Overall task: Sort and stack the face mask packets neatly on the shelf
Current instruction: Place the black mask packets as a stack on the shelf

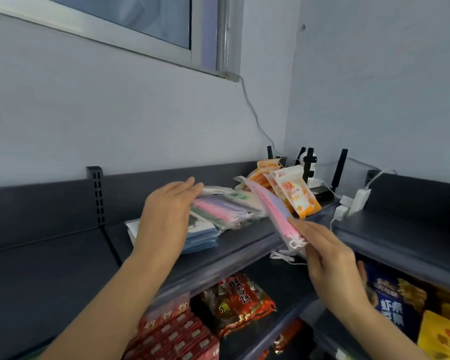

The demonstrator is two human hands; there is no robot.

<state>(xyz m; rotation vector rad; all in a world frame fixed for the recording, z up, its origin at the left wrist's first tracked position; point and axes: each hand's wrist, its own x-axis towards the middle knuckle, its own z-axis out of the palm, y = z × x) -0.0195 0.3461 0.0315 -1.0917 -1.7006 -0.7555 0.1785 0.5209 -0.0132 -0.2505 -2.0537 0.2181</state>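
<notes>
On the dark top shelf (244, 236) lies a loose stack of clear face mask packets (226, 207) with pink, green and lilac masks, over blue packets (202, 236). My left hand (166, 216) rests flat on the left side of that stack, fingers stretched out and holding nothing. My right hand (322, 245) pinches the lower end of a pink and lilac mask packet (276, 209), held tilted above the shelf's front edge. Orange and white packets (294, 194) lean at the back right.
A white camera (308, 162), a router with black antennas (337, 170) and white chargers (351, 202) with cables crowd the back corner. Red snack bags (240, 300) and blue snack bags (390, 305) fill the shelves below. A white cable (283, 257) hangs over the shelf's front.
</notes>
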